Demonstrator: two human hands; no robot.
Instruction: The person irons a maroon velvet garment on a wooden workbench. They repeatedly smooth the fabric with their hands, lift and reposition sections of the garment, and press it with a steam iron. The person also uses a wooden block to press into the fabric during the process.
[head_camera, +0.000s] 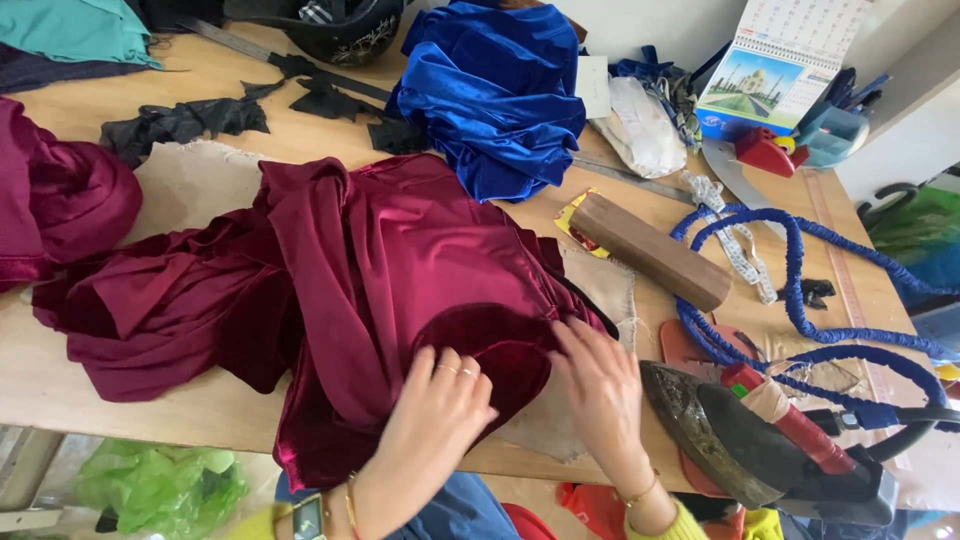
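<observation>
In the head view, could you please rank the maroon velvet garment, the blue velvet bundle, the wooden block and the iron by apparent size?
1. Maroon velvet garment
2. Blue velvet bundle
3. Iron, though it is nearer the camera, so unsure
4. Wooden block

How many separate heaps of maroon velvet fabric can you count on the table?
2. The large maroon velvet piece lies mid-table, under the left hand and right hand. A smaller maroon bundle sits at the left edge. More may lie out of view.

We see a pale wooden worktable (120, 385) in soft daylight, a white wall (640, 25) behind it at the far edge, a desk calendar (785, 60) propped against that wall, and a green plastic bag (160, 487) on the floor below.
</observation>
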